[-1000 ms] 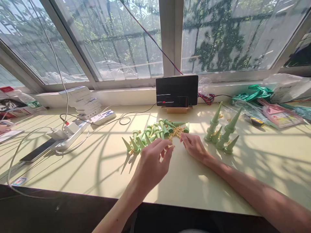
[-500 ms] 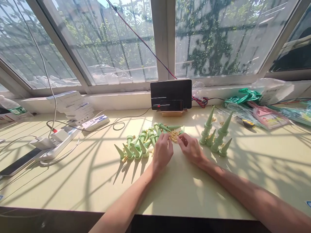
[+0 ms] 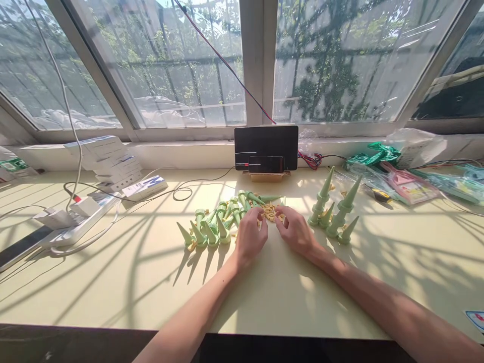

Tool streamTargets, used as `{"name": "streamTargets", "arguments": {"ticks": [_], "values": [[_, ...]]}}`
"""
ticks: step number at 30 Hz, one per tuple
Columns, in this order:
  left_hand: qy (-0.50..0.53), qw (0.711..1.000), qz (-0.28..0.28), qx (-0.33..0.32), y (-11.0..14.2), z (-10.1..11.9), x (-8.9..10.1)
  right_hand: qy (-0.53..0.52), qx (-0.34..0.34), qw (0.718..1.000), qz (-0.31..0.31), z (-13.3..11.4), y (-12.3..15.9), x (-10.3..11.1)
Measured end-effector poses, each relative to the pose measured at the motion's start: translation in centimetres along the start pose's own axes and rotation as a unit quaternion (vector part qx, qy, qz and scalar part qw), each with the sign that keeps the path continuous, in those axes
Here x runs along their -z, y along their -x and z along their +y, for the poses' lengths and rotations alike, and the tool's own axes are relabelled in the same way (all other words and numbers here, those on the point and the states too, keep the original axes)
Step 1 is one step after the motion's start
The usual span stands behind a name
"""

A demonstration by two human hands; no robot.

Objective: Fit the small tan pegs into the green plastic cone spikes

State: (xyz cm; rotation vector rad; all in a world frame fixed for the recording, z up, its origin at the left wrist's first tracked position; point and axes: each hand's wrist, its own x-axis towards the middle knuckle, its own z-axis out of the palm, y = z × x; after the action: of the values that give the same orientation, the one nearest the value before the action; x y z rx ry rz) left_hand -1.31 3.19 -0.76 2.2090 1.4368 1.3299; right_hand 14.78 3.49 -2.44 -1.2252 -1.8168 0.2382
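Note:
A small heap of tan pieces lies between my two hands, too small to make out in detail. My left hand is at the heap's left edge, its fingers curled in a pinch. From the right, my right hand reaches the same heap with thumb and fingers drawn together. What sits between the fingertips of either hand is hidden or too small to name. Left of my left hand several green cones stand upright, with more green ringed pieces lying behind them. To the right stand stacked green cones.
A black tablet with a phone in front of it stands at the window. White boxes, a power strip and loose cables are on the left. Plastic bags and a yellow-black cutter lie at the right.
My left hand has moved forward and down to the tan heap, beside my right hand, which has stayed near it. The camera view has shifted slightly. The stacked cones stand as before.

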Motion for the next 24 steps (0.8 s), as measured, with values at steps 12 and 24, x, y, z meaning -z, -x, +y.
{"name": "streamTargets", "arguments": {"ticks": [12,24], "values": [[0.062,0.998,0.004,0.013,0.1,0.2,-0.6,0.178,-0.014,0.977,-0.119,-1.3,-5.3,-0.1],[0.085,0.996,0.008,0.032,-0.1,0.1,-0.3,0.204,-0.007,0.960,-0.193,-1.4,-8.4,-2.3]]}}
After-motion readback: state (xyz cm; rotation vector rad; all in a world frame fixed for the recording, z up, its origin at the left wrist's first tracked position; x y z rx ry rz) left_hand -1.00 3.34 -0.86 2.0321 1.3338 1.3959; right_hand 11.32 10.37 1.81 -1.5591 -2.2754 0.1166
